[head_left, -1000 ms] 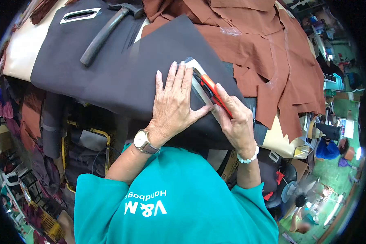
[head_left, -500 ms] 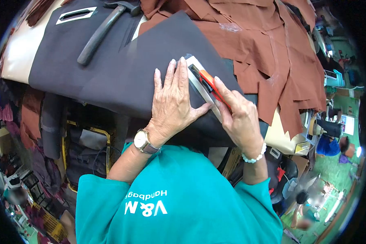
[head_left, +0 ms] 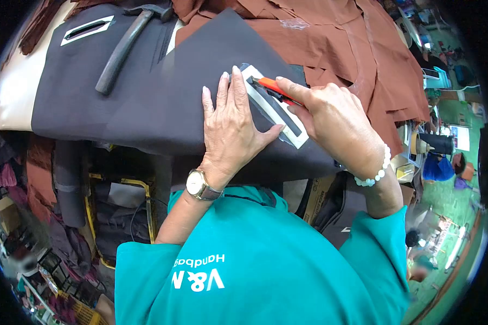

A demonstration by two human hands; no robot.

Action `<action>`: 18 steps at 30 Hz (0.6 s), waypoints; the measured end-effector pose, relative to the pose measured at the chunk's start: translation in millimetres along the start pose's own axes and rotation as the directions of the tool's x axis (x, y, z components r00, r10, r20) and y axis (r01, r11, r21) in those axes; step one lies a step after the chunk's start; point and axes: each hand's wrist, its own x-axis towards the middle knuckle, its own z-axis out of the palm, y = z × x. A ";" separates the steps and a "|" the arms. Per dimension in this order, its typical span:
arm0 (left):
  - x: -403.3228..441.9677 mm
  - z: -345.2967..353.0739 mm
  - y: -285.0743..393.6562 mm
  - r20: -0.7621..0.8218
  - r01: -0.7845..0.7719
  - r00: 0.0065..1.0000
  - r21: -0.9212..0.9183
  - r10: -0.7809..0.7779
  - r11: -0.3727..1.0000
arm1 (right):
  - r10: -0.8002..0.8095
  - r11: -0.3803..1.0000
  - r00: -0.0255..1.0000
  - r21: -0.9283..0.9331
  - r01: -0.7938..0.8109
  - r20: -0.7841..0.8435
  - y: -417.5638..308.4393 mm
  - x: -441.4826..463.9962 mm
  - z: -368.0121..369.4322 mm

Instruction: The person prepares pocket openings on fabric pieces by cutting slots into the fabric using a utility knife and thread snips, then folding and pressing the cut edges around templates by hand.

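Observation:
My left hand (head_left: 230, 132) lies flat on a dark sheet of material (head_left: 200, 57), fingers stretched out. Its thumb reaches the edge of a narrow white rectangular frame (head_left: 296, 140) set slantwise on the sheet. An orange utility knife (head_left: 274, 85) is gripped in my right hand (head_left: 339, 116). The knife's tip is at the upper end of the slot inside the frame; whether the blade touches the material I cannot tell.
A hammer (head_left: 123, 54) rests on the dark material at the upper left, beside a second white-bordered slot (head_left: 72, 40). Layers of brown material (head_left: 331, 46) cover the table's right side. Below the edge stands a yellow-framed rack (head_left: 93, 219).
My right hand has swung outward to the right, so the knife lies flatter and more of the frame's lower end shows. My left hand stays pressed beside the frame.

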 end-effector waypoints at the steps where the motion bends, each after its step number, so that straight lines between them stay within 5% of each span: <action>1: -0.1 0.0 0.3 -0.001 -0.002 1.000 -0.003 0.002 1.000 | -0.008 1.000 1.000 -0.007 0.008 -0.006 0.3 -1.5 1.3; 18: 0.0 3.7 -1.1 -0.007 -0.006 1.000 0.050 0.006 0.999 | 0.007 1.000 1.000 0.000 -0.007 0.005 6.9 -39.4 3.3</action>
